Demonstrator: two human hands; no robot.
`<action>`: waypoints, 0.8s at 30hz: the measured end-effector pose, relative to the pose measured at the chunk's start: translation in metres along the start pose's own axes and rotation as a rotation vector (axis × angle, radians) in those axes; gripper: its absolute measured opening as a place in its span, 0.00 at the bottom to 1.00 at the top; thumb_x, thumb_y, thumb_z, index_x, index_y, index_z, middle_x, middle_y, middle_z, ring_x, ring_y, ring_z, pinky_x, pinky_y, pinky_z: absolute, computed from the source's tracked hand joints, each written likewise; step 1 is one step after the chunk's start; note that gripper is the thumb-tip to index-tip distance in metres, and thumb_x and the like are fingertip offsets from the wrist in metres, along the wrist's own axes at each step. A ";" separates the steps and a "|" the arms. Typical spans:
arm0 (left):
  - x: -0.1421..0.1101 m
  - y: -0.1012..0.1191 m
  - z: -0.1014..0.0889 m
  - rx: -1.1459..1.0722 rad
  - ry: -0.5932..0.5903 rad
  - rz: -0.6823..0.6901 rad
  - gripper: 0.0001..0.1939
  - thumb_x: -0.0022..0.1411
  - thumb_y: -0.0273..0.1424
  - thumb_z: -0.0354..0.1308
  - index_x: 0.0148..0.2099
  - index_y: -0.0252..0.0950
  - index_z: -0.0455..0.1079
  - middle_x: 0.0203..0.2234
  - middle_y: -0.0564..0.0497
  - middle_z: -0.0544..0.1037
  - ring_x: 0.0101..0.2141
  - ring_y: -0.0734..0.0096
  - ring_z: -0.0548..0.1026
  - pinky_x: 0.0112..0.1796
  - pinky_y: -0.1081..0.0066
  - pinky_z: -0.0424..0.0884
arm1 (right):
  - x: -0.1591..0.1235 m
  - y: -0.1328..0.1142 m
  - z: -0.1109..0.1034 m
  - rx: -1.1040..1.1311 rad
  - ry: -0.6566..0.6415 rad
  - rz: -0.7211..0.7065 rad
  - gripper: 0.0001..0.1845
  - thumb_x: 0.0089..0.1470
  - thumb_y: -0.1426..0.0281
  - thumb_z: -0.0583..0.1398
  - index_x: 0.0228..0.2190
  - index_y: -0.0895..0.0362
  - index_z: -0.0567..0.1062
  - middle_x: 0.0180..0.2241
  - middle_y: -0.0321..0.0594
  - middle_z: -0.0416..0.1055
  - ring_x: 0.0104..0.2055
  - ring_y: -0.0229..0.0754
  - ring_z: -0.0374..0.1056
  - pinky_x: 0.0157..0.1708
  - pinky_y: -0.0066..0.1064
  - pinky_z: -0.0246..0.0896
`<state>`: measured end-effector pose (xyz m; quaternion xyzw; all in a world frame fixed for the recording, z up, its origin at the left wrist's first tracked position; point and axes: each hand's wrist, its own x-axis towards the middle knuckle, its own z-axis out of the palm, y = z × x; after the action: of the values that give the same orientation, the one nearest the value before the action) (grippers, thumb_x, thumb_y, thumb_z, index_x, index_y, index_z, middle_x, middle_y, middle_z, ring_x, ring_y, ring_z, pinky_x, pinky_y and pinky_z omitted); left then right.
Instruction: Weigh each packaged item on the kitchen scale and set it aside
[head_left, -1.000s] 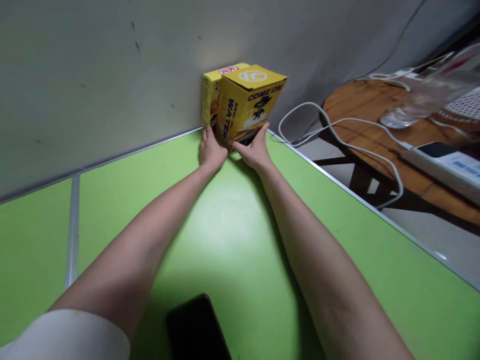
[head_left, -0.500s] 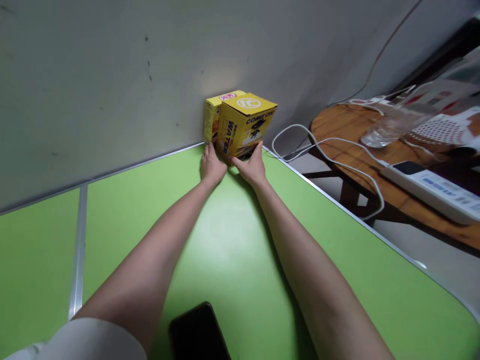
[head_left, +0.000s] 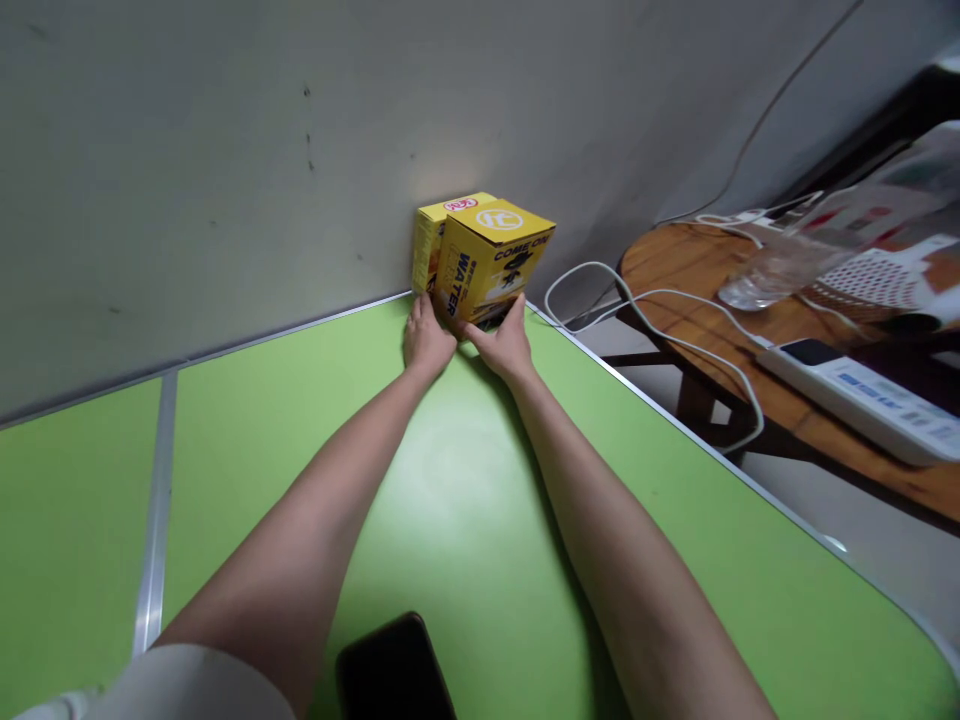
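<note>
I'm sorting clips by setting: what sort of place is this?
Probably a room in a home, though a small office is possible: a green table against a wall, a wooden table, and a power strip.

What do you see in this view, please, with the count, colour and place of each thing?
Front box: 1, yellow, far table corner
Rear box: 1, yellow, left of and behind the front box
Phone: 1, black, near side, between the arms
Table: 1, green, below
Wall: grey, behind
Stand: 1, brown, right
Power strip: 1, white and black, on the stand
Cables: several, whitish, right
Plastic item: 1, clear, on the stand
Perforated item: 1, white, far right
Sleeve: 1, white, lower left
Left hand: 1, bare, at the boxes
Right hand: 1, bare, on the front box
</note>
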<state>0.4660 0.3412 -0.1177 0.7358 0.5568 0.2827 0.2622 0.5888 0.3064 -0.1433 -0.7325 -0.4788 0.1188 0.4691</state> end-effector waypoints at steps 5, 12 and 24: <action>-0.002 0.000 -0.001 -0.007 0.003 -0.002 0.36 0.60 0.23 0.53 0.69 0.31 0.50 0.68 0.42 0.55 0.66 0.61 0.56 0.64 0.67 0.54 | 0.000 0.000 -0.002 -0.005 -0.035 0.064 0.65 0.39 0.50 0.66 0.65 0.64 0.39 0.67 0.63 0.44 0.69 0.58 0.45 0.63 0.54 0.47; 0.004 0.002 -0.005 -0.028 -0.071 -0.049 0.40 0.58 0.28 0.59 0.69 0.31 0.48 0.68 0.39 0.53 0.67 0.59 0.53 0.64 0.68 0.51 | 0.001 0.000 -0.002 -0.053 -0.047 0.110 0.71 0.37 0.47 0.66 0.66 0.70 0.35 0.69 0.65 0.37 0.71 0.59 0.37 0.65 0.53 0.43; -0.061 -0.018 -0.057 0.006 -0.406 -0.011 0.38 0.53 0.24 0.59 0.66 0.24 0.56 0.68 0.37 0.50 0.69 0.52 0.39 0.66 0.62 0.38 | -0.073 -0.037 -0.019 -0.297 -0.131 0.170 0.46 0.52 0.56 0.58 0.63 0.71 0.51 0.66 0.64 0.51 0.69 0.61 0.45 0.66 0.51 0.40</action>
<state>0.4004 0.2905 -0.0983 0.7754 0.4972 0.1256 0.3684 0.5412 0.2401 -0.1233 -0.8223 -0.4570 0.1335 0.3118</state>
